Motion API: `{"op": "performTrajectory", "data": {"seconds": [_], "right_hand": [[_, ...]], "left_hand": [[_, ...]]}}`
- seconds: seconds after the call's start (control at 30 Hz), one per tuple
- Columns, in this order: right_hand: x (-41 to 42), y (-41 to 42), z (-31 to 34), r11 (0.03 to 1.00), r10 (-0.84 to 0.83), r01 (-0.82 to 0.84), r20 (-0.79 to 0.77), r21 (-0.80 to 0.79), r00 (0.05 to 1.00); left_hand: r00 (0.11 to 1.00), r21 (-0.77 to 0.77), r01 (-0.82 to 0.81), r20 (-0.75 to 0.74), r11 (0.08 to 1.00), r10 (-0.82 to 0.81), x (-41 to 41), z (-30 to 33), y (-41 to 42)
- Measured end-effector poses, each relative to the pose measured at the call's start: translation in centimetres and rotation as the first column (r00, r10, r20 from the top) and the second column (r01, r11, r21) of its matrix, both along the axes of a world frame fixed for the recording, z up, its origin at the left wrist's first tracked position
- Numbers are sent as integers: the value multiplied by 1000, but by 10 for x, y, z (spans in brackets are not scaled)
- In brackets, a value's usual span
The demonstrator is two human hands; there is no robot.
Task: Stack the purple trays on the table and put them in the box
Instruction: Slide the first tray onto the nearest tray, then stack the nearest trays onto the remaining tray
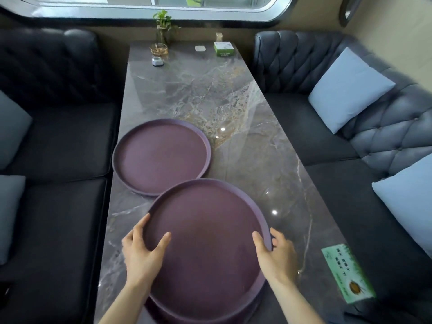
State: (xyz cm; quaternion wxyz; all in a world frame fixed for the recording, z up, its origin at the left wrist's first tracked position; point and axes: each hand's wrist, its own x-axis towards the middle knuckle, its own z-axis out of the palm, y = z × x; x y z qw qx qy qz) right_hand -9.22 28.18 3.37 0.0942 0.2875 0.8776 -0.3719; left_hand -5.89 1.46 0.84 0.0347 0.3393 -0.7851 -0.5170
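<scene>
Near purple tray [208,249] gripped at both side rims, over table [245,146] near edge. Left hand [142,251]: thumb inside tray, fingers [140,224] curled round outer rim, closed on it. Right hand [277,253]: thumb inside, fingers wrapped outside rim, likewise closed. Another purple rim [159,311] visible just beneath held tray. Far purple tray [161,157] flat on table, left side, its near rim overlapped by held tray. Green card [348,273] at right table edge. Box not visible.

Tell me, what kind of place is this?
Probably a restaurant or cafe booth: a long marble table between tufted dark sofas, with a green tissue box at its far end.
</scene>
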Motion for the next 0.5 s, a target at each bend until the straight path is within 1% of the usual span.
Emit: {"op": "performTrajectory", "data": {"seconds": [0.1, 0.27, 0.37, 0.5], "right_hand": [[14, -6, -6, 998, 23, -24, 11, 56, 1000], [27, -9, -8, 984, 69, -81, 77, 157, 995], [36, -7, -17, 984, 72, -89, 115, 152, 991], [37, -5, -28, 988, 53, -68, 113, 138, 992]], "left_hand": [[998, -19, 1, 60, 1000, 1, 18, -9, -4], [990, -113, 23, 140, 993, -7, 37, -20, -4], [989, -153, 40, 145, 987, -18, 46, -26, -5], [982, -250, 86, 183, 964, -41, 43, -27, -8]]}}
